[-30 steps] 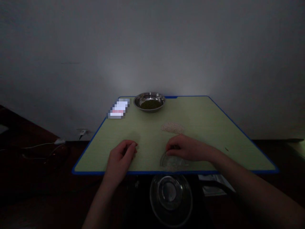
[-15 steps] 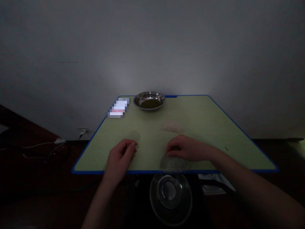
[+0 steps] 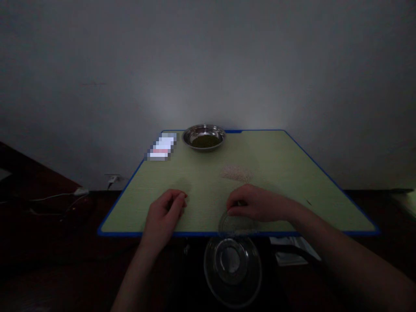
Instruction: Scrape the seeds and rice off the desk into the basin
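Note:
My left hand (image 3: pixel 164 216) rests on the pale green table with its fingers loosely curled and the thumb against the index finger; nothing shows in it. Thumb and fingers of my right hand (image 3: pixel 248 203) are pinched together at the rim of a clear round dish (image 3: pixel 238 224) by the table's front edge. Whether they grip the rim or hold something small is hidden. Just beyond this hand lies a low heap of small pale grains (image 3: pixel 236 172). Farther back stands a steel bowl (image 3: pixel 204 138) with dark green grains (image 3: pixel 206 141) in its bottom.
A lit, blurred-out rectangle (image 3: pixel 162 146) lies at the table's back left. Below the blue front edge (image 3: pixel 195 234) sits a shiny round metal vessel (image 3: pixel 232 277) with a dark handle (image 3: pixel 292 249). A small dark sliver (image 3: pixel 309 202) is on the right. The wall rises behind the table.
Both hands stay in nearly the same place, and the dish, grains and bowl have not visibly moved. The picture is slightly darker.

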`<act>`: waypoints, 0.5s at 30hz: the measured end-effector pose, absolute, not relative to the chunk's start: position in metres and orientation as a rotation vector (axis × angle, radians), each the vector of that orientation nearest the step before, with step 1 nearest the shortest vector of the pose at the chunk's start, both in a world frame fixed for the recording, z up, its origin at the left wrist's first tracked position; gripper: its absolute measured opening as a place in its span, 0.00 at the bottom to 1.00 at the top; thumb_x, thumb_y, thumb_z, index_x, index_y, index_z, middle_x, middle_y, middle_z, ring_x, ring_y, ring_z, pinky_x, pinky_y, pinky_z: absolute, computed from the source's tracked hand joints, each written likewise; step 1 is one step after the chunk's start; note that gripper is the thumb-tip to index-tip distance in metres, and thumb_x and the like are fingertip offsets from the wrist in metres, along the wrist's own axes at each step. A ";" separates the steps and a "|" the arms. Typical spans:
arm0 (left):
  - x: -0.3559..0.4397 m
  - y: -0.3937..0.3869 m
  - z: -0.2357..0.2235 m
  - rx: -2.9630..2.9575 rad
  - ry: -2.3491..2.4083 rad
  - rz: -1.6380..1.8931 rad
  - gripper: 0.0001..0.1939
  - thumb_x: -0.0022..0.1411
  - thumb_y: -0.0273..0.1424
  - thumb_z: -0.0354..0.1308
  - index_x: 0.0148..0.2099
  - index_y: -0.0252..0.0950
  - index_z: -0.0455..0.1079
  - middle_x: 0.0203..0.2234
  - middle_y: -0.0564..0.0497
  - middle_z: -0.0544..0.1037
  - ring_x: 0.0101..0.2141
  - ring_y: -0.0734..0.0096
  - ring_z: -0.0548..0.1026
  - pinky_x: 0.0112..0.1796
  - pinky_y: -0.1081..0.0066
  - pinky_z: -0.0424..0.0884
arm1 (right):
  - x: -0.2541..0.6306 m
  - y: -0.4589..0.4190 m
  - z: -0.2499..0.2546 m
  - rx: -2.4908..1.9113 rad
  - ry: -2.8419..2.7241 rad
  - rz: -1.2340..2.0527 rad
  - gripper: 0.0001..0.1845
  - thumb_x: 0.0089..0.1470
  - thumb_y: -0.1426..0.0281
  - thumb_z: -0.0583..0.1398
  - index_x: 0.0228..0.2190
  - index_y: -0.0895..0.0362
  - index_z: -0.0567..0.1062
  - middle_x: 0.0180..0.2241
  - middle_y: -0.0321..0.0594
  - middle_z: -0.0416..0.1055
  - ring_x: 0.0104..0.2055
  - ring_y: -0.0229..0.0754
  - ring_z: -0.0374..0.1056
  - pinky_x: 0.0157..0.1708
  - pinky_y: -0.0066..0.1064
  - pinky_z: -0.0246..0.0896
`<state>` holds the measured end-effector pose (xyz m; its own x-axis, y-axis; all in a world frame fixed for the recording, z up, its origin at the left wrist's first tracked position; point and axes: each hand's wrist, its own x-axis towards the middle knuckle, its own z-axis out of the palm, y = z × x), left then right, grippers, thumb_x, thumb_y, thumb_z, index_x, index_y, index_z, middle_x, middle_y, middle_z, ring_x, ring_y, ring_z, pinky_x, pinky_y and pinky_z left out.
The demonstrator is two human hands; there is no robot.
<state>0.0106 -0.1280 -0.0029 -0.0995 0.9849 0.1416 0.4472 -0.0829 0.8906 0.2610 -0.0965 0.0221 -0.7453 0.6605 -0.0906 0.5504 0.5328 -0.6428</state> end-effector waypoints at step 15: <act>0.011 -0.128 -0.004 1.518 1.578 1.145 0.12 0.57 0.39 0.54 0.32 0.36 0.70 0.19 0.55 0.71 0.20 0.76 0.66 0.22 0.75 0.60 | 0.300 -0.081 0.039 -1.322 -2.421 0.760 0.12 0.57 0.67 0.57 0.29 0.59 0.77 0.25 0.36 0.72 0.26 0.36 0.62 0.27 0.28 0.53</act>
